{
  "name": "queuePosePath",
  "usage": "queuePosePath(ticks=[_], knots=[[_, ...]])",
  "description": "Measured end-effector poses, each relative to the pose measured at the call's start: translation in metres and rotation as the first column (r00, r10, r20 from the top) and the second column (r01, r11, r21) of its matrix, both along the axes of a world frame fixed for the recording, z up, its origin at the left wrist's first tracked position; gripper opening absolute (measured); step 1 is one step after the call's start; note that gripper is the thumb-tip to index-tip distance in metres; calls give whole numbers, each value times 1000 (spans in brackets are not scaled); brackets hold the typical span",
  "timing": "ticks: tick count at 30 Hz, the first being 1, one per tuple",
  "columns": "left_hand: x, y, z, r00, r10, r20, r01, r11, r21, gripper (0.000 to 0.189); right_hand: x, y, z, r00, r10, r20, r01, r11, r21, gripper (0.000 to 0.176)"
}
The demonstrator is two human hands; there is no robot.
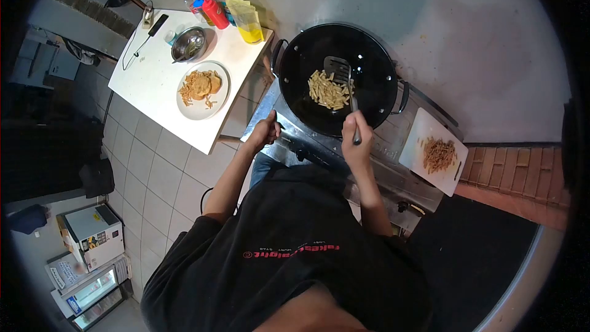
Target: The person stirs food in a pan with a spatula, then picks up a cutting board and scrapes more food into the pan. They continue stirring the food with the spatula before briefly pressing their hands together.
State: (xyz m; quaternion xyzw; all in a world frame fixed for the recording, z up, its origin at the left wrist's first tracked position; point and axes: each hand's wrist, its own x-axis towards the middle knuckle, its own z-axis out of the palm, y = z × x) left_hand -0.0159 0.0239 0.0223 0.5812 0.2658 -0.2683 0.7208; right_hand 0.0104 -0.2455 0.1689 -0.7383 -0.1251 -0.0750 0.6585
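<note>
My right hand (359,138) grips the handle of a slotted spatula (337,69), whose dark blade rests inside a large black wok (301,46). A heap of pale, short-cut pieces (329,91), perhaps cut beans or noodles, lies in the wok beside the blade. My left hand (264,132) is held low at the wok's left, over the front edge of the metal stove (295,124). Its fingers are curled in with the thumb sticking up, and I see nothing in them. It stays apart from the wok.
Right of the wok, a white cutting board (413,154) carries chopped brown pieces (439,154). On the white table (153,98) at left are a plate of food (192,110), a metal bowl (189,44), a red bottle (215,13) and a yellow pouch (244,19). A wall rises behind the wok.
</note>
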Motion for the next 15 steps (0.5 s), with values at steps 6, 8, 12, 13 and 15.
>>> queuePosePath(ticks=[6, 8, 12, 13, 15], knots=[[0, 0, 1, 1000, 3, -13, -3, 1000, -21, 74, -22, -12, 15, 974, 178, 138, -111, 911, -396, 8], [-1, -1, 1, 1000, 12, 0, -12, 1000, -25, 74, -20, -16, 18, 982, 126, 142, -64, 923, -378, 8], [-1, -1, -1, 1000, 20, 5, -20, 1000, -12, 74, 3, -27, 5, 978, -142, 152, 179, 945, -273, 18], [-2, 0, 0, 1000, 13, 0, -13, 999, -35, 74, 11, -30, -4, 971, -209, 116, 231, 944, -237, 21], [-1, 0, 1, 1000, 11, 1, -11, 998, -58, 74, 25, -32, -14, 969, -241, 46, 246, 959, -142, 23]])
